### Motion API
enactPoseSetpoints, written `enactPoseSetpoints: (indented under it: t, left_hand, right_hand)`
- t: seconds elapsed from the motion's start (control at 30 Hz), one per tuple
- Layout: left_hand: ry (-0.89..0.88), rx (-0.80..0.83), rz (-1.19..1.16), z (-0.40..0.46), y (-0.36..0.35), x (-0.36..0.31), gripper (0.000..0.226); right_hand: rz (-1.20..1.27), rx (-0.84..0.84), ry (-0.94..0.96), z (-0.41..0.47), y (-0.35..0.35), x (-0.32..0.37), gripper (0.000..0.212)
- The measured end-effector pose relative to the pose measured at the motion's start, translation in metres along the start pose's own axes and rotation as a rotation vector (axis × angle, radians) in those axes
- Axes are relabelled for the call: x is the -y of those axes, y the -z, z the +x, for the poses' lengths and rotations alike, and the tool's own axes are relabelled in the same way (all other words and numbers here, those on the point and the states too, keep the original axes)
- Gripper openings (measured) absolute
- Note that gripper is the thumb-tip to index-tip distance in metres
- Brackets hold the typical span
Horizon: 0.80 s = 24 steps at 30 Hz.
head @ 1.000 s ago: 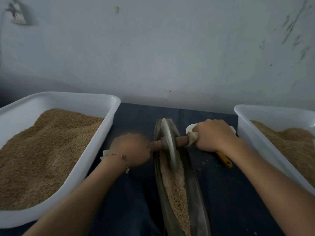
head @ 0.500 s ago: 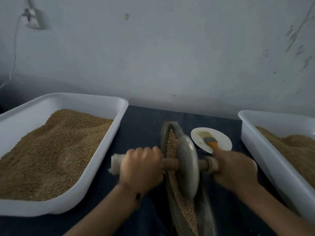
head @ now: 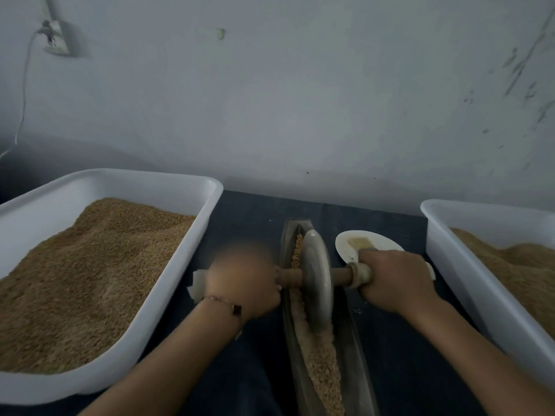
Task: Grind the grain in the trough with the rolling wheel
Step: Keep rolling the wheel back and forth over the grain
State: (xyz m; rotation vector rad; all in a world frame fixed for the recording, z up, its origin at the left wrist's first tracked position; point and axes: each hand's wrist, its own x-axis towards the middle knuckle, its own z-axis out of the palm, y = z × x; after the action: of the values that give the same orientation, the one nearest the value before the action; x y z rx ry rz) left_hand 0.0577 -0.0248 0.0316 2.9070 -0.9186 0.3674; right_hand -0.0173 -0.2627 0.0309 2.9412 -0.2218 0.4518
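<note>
The wheel [head: 316, 280] and trough [head: 359, 349] were dull grey, the grain [head: 326, 364] tan, both tubs [head: 192, 223] white, the worktop [head: 249, 217] dark blue, the wall [head: 300, 85] pale grey-blue.

You've only got the one view here, a wide-angle head cam looking forward and down from right above your forearms, facing the wall [head: 300, 100] at the back of the table [head: 246, 211]. It sits pretty close in, so the trough [head: 357, 340] runs straight away from you at bottom centre, and the white bins [head: 168, 187] get cut off at both side edges.
</note>
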Motion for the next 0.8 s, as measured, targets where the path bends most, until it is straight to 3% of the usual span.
enactPoseSetpoints:
  t: [0.13, 0.23, 0.37, 0.53, 0.67, 0.8]
  left_hand:
    - [0.031, 0.062, 0.022, 0.021, 0.009, 0.000, 0.025]
    - [0.039, 0.069, 0.028, 0.019, 0.009, -0.003, 0.025]
    - [0.045, -0.060, 0.013, -0.008, -0.002, -0.005, 0.031]
    - [-0.035, -0.299, -0.012, -0.047, -0.006, -0.013, 0.040]
    - [-0.023, -0.332, -0.032, -0.058, -0.008, -0.013, 0.039]
    - [-0.041, -0.266, -0.037, -0.050, -0.009, -0.012, 0.044]
  right_hand:
    - [0.109, 0.186, -0.024, 0.026, 0.005, -0.004, 0.010]
    - [0.128, 0.181, -0.039, 0.025, 0.006, -0.002, 0.013]
    - [0.056, -0.029, -0.035, -0.007, 0.005, 0.007, 0.009]
    - [0.028, -0.358, 0.059, -0.043, 0.011, 0.018, 0.036]
    - [0.036, -0.462, 0.106, -0.049, 0.011, 0.021, 0.035]
    - [0.054, -0.445, 0.108, -0.044, 0.006, 0.018, 0.037]
